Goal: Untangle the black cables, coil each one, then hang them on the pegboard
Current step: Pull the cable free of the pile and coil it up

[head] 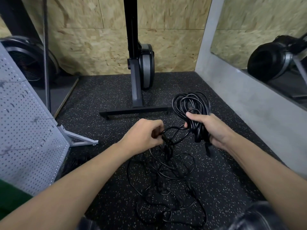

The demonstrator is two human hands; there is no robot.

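Note:
My right hand (pixel 210 128) grips a thick coil of black cable (pixel 191 103) whose loops stand up above the fist. My left hand (pixel 142 135) pinches a strand of the same cable (pixel 172 128) that runs across to the coil. Below both hands a loose tangle of thin black cables (pixel 164 180) lies spread on the speckled rubber floor, rising up toward my left hand. The grey pegboard (pixel 25 130) leans at the left on a metal foot, with a few hooks on it.
A black rowing machine stands upright (pixel 139 67) against the chipboard wall, its crossbar foot (pixel 132 111) just beyond my hands. A grey concrete ledge (pixel 249 100) with a mirror runs along the right. A fan wheel (pixel 28 60) sits at the back left.

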